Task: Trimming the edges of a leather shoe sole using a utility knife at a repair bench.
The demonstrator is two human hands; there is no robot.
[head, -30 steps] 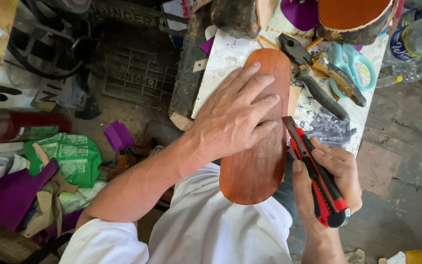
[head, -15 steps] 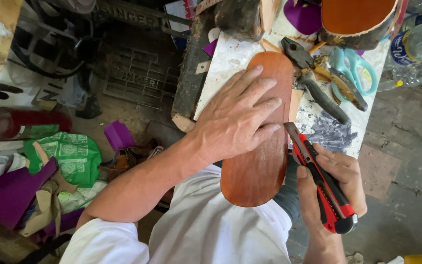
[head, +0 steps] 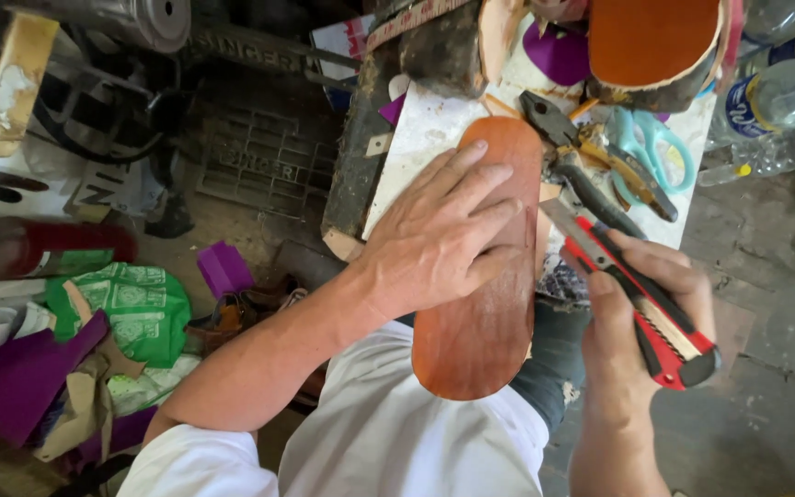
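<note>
Brown oblong leather piece — flat (board-backed); red-black cutter.

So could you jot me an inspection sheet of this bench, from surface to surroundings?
Surface: pale board, scuffed, crowded.
Job's things: brown leather piece flat on the board, overhanging the lap; red knife, blade at the leather's right edge.
Clutter: pliers, teal scissors, purple scraps, green bag.
Fingers: left hand spread flat on the leather; right hand closed round the knife.
Cables: nothing seen.
Surroundings: plastic bottles at right, concrete floor.
</note>
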